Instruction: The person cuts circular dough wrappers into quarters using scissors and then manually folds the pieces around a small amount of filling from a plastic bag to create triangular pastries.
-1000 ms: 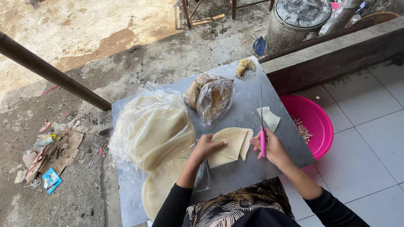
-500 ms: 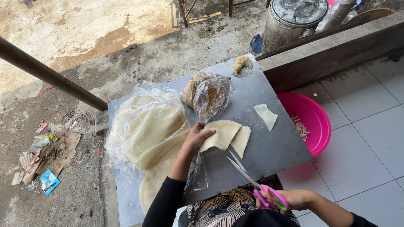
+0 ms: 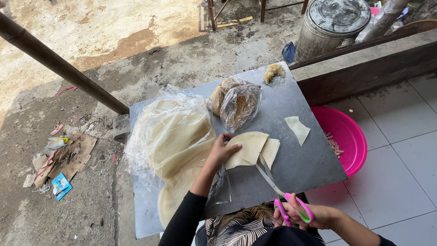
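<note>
Now the left hand point(image 3: 221, 151) lies flat on the pale folded dough sheet point(image 3: 249, 148) mid-bench point(image 3: 300, 159). The right hand point(image 3: 314, 215) grips pink-handled scissors point(image 3: 278, 189), blades parted at the sheet's near edge.

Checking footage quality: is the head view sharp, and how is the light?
Head view: sharp throughout, no motion blur on the left hand or scissors; sunlit ground upper left, the metal table in soft shade; mild wide-angle bending at edges.
</note>
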